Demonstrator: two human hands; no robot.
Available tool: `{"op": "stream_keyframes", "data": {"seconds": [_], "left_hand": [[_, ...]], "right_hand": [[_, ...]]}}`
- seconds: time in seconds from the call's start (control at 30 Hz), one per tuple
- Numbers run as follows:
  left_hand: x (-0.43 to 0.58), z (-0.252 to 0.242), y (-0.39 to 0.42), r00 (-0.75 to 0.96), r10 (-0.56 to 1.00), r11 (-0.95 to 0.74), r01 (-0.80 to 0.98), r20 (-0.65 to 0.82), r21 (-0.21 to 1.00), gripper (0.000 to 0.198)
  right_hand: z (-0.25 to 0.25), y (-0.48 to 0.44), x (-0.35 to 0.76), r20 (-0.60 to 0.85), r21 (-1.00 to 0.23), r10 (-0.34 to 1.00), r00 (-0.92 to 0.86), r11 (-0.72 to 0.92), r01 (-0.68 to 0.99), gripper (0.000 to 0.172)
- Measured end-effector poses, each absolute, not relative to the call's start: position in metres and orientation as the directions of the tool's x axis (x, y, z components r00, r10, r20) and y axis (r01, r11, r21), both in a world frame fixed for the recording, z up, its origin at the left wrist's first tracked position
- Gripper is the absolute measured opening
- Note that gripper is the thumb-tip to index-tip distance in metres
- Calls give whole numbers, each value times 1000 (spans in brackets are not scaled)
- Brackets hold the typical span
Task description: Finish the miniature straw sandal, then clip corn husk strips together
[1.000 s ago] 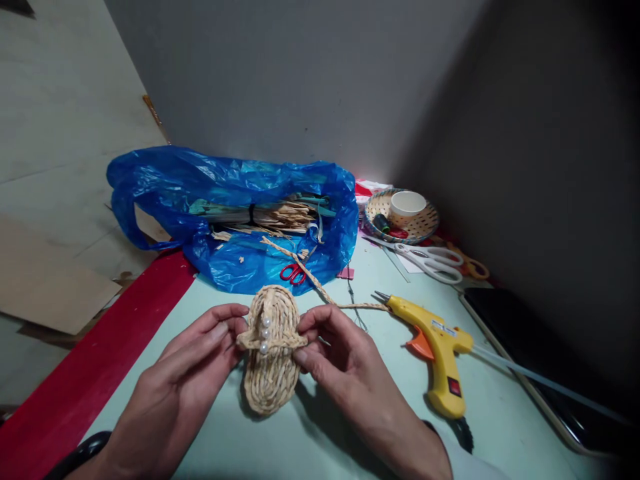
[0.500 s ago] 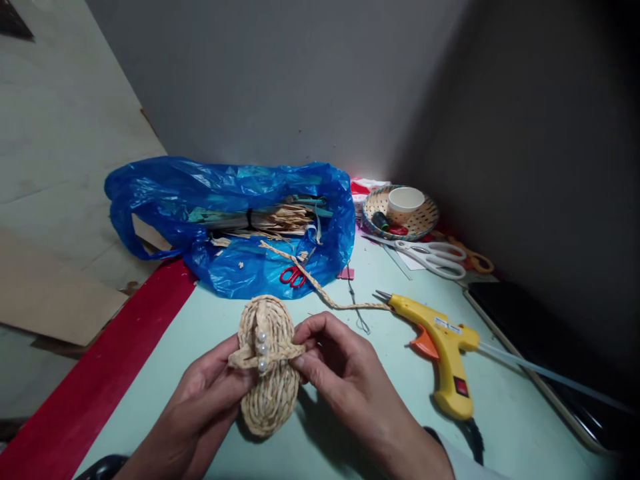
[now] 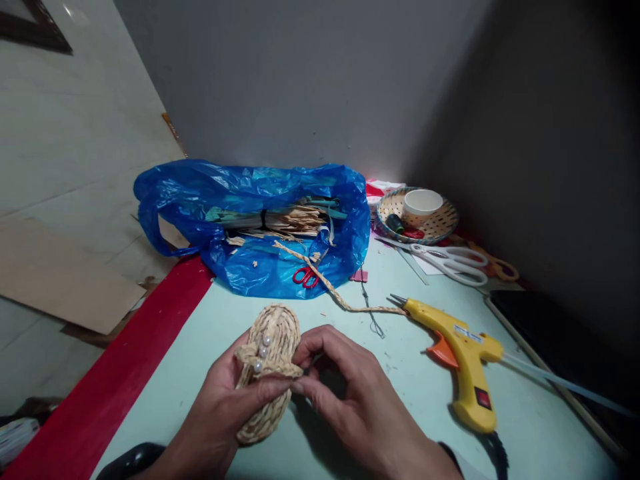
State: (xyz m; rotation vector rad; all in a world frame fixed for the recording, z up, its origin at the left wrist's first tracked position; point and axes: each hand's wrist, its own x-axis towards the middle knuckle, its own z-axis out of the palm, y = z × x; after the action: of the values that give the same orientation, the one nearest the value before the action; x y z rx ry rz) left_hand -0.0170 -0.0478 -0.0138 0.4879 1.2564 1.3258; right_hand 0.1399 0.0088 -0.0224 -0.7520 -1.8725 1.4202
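Observation:
A small woven straw slipper (image 3: 273, 330) is held above the table between both hands, its toe end pointing away and slightly right. Across it runs a braided strap with several pearl beads (image 3: 264, 347). My left hand (image 3: 227, 393) grips the slipper from the left, its thumb stretched over the sole below the strap. On the other side, my right hand (image 3: 337, 373) pinches the strap's right end at the slipper's edge, thumb near the left thumb tip. The fingers beneath the slipper are hidden.
A yellow glue gun (image 3: 467, 360) lies right, beside a dark phone-like device (image 3: 550, 347). Behind are a blue plastic bag (image 3: 250, 183) of straw, red-handled scissors (image 3: 305, 277), a braided straw cord (image 3: 340, 297), white scissors (image 3: 450, 259), and a basket (image 3: 440, 230) with a white cup (image 3: 423, 202).
The slipper has tilted, its toe leaning right. My left thumb has slid across the sole toward the strap's right end, close to my right thumb. The view has shifted slightly left.

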Motion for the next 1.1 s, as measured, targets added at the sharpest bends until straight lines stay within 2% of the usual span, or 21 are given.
{"op": "stream_keyframes", "data": {"seconds": [0.13,0.23,0.33,0.57,0.67,0.73,0.83,0.93,1.0,1.1], "left_hand": [[-18,-14,-48,-237,900,235,-442,-366,865,57],[-21,-17,-49,-244,907,207,-453,-344,867,59],[-22,-21,-49,-242,916,190,-438,-319,879,61],[-18,-17,-50,-262,906,201,-423,-332,883,59],[-17,-13,-50,-264,903,214,-409,-339,887,55],[-17,-12,-50,-264,901,231,-377,-343,897,53],[-19,-14,-50,-264,906,241,-324,-332,915,52],[-22,-16,-51,-226,925,231,-307,-306,923,55],[-22,-16,-51,-197,931,245,-284,-306,927,58],[-22,-15,-51,-165,927,275,-312,-337,910,64]], "right_hand": [[-17,5,141,21,-990,778,-628,102,92,19],[-17,3,140,-29,-999,786,-617,-50,-17,27],[-20,4,138,-38,-989,791,-610,-119,-92,30],[-26,6,135,15,-998,795,-607,-24,-55,29],[-23,6,138,26,-997,815,-579,66,49,27],[-20,4,142,70,-970,846,-528,182,164,28],[-14,3,147,308,-837,808,-502,481,260,37],[-9,3,149,513,-571,562,-649,788,230,53],[-8,5,148,526,-394,408,-746,895,212,58],[-10,7,148,462,-225,321,-827,944,241,58]]}}
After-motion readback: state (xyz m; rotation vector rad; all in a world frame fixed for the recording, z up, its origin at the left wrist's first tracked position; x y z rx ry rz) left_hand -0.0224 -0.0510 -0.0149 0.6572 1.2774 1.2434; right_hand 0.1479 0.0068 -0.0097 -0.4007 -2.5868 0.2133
